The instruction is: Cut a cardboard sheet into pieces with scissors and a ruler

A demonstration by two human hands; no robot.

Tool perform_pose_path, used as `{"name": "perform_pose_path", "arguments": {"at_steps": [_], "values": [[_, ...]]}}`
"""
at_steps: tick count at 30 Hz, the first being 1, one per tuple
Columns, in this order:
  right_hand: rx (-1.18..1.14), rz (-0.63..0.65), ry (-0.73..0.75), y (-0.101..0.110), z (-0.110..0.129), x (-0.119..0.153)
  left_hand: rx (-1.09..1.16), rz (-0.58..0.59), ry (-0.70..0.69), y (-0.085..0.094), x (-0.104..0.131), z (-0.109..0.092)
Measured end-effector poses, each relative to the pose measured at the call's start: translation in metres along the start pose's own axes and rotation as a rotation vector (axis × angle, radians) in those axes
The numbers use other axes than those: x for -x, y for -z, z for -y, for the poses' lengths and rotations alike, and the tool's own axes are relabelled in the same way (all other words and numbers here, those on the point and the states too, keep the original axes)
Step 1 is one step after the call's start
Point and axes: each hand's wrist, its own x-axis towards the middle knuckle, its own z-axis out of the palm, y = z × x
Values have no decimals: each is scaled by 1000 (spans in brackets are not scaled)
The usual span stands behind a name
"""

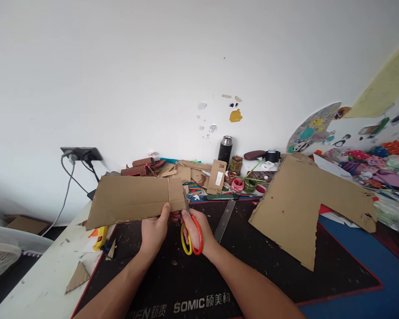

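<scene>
A long brown cardboard piece (133, 197) is held up above the dark mat, with a vertical crease near its right end. My left hand (155, 228) grips its lower edge, thumb on the front face and fingers mostly hidden behind. In my right hand (199, 230) are scissors (197, 241) with one red and one yellow handle loop, the fingers through and around the loops. Their blades point upward at the right edge of the cardboard and are seen nearly edge-on, so how far they are apart is unclear.
A large angular cardboard sheet (294, 199) lies at the right. Behind my hands are a ruler (224, 221), a green cutter (222, 197), paint jars (237, 184) and a black flask (225, 150). A yellow tool (100, 238) and a cardboard triangle (77, 278) lie at the left.
</scene>
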Motion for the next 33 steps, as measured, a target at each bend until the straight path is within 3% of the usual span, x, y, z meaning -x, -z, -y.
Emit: {"name": "perform_pose_path", "arguments": {"at_steps": [33], "values": [[-55, -38, -21, -7, -6, -1, 40, 2, 52, -4, -1, 9]]}}
